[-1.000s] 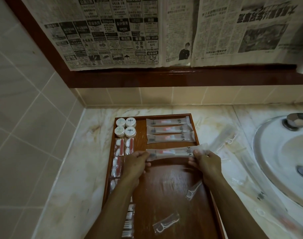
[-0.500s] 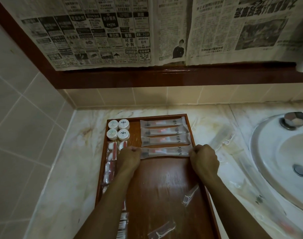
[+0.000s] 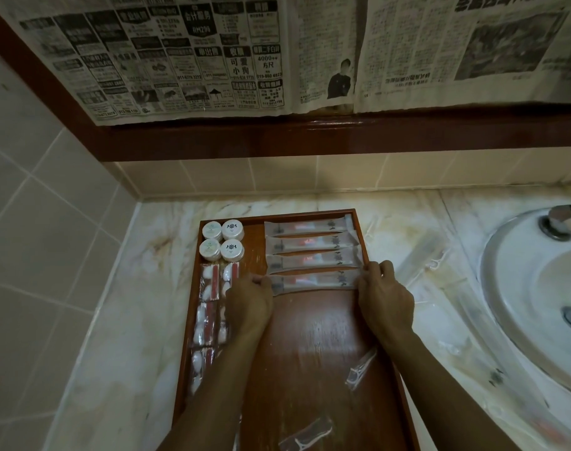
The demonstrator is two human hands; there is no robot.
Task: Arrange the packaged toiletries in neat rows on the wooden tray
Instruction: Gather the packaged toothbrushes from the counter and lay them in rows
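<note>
A long wooden tray (image 3: 313, 346) lies on the marble counter. At its far right, three wrapped toothbrush packets (image 3: 312, 245) lie in a stack of rows. A fourth toothbrush packet (image 3: 313, 282) lies flat just below them. My left hand (image 3: 250, 302) pinches its left end and my right hand (image 3: 383, 296) holds its right end. Four white round jars (image 3: 223, 239) sit at the far left corner. Below them, cotton packets (image 3: 209, 307) run down the left edge, partly hidden by my left arm. Two wrapped floss picks (image 3: 360, 369) lie loose on the near part of the tray.
A white sink (image 3: 538, 301) with a metal tap fills the right side. More clear packets (image 3: 422, 258) lie on the counter between tray and sink. Tiled walls close off the left and back, with newspaper hung above a dark wooden rail.
Both hands brought the fourth toothbrush packet down and away from me, from held above the tray to flat against the row of three.
</note>
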